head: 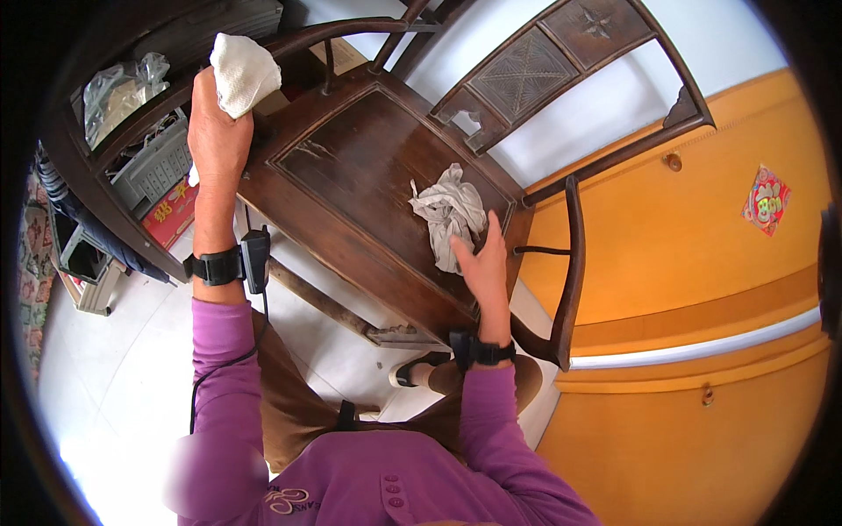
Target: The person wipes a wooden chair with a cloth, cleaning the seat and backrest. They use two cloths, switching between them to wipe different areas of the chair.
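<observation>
A dark wooden armchair (368, 151) with a carved back stands before me. At its left armrest, my left hand (220, 131) is closed on a white cloth (245, 72), part of which sticks up above the fist. The hand hides whatever of the armrest lies under it. A crumpled grey cloth (454, 207) lies on the right part of the seat. My right hand (485, 269) is at the near right edge of that cloth, thumb and fingers apart, holding nothing. Whether its thumb touches the cloth I cannot tell.
On the left, a dark wooden frame (108, 191) stands close to the chair, with a computer case (148, 167), a red box (171, 214) and a clear plastic bag (122, 92) in or behind it. Orange wooden cabinet doors (691, 230) flank the chair's right side.
</observation>
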`<state>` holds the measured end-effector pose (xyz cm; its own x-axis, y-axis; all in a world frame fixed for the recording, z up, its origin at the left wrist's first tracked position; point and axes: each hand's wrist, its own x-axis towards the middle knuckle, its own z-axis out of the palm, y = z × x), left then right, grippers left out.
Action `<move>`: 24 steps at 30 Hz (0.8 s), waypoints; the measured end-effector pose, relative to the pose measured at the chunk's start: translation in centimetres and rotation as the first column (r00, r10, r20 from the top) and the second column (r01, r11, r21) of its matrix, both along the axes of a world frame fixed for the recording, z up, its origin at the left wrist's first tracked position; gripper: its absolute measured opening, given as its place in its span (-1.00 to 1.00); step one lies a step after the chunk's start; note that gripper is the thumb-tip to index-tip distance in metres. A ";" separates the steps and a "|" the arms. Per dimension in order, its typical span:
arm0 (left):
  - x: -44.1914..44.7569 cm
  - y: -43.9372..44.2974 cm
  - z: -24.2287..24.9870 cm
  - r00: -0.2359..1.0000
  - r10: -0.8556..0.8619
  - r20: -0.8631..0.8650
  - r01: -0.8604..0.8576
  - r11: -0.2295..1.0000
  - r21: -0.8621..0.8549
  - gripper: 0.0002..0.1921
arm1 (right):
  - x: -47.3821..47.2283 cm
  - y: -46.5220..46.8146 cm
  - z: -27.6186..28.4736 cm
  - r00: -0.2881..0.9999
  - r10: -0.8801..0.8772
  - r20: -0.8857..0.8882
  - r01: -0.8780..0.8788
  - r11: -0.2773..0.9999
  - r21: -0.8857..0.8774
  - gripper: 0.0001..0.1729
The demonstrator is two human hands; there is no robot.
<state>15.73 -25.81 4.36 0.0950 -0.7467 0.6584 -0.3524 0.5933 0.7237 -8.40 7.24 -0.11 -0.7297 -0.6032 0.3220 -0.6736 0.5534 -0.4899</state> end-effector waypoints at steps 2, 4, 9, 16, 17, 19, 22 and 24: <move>-0.1 -0.1 -0.1 1.000 0.012 0.007 -0.012 1.000 0.015 -0.60 | 0.9 1.2 -0.9 0.999 -0.038 -0.032 0.040 0.998 0.052 -0.02; -0.1 -0.2 -0.1 1.000 -0.019 -0.019 0.020 0.999 0.029 -0.60 | 1.3 2.0 -1.5 0.991 -0.130 0.024 0.128 0.989 0.074 -0.04; -0.1 -0.2 -0.3 0.999 -0.032 -0.020 0.033 0.999 0.040 -0.59 | 0.4 2.4 -1.2 0.965 -0.172 0.199 0.193 0.977 -0.091 -0.18; 0.1 -0.3 -0.4 1.000 -0.018 0.024 0.018 1.000 0.006 -0.59 | -3.6 0.0 -0.8 0.982 -0.151 -0.113 0.171 0.967 0.192 -0.64; 0.2 -0.4 -0.4 1.000 -0.021 0.022 0.021 1.000 0.002 -0.59 | -4.1 -0.5 -1.1 0.979 -0.142 -0.145 0.175 0.952 0.249 -0.68; 0.3 -0.4 -0.4 1.000 -0.017 0.011 0.018 0.999 -0.030 -0.57 | -5.8 -1.0 -0.7 0.960 -0.143 -0.241 0.150 0.989 0.012 -0.80; 0.3 -0.4 -0.4 0.999 -0.015 0.029 0.015 1.000 -0.009 -0.57 | -9.0 -3.0 1.3 0.982 -0.084 0.169 0.153 0.879 -0.451 -0.78; 0.3 -0.4 -0.3 0.999 -0.025 0.033 0.025 1.000 -0.002 -0.57 | -10.8 -4.8 2.9 0.892 0.108 0.439 0.229 0.730 -0.644 -0.77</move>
<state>16.06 -26.17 4.04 0.0546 -0.7468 0.6628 -0.3607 0.6043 0.7105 -19.24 2.48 2.83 -0.9143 -0.3019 0.2699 -0.2831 0.0001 -0.9591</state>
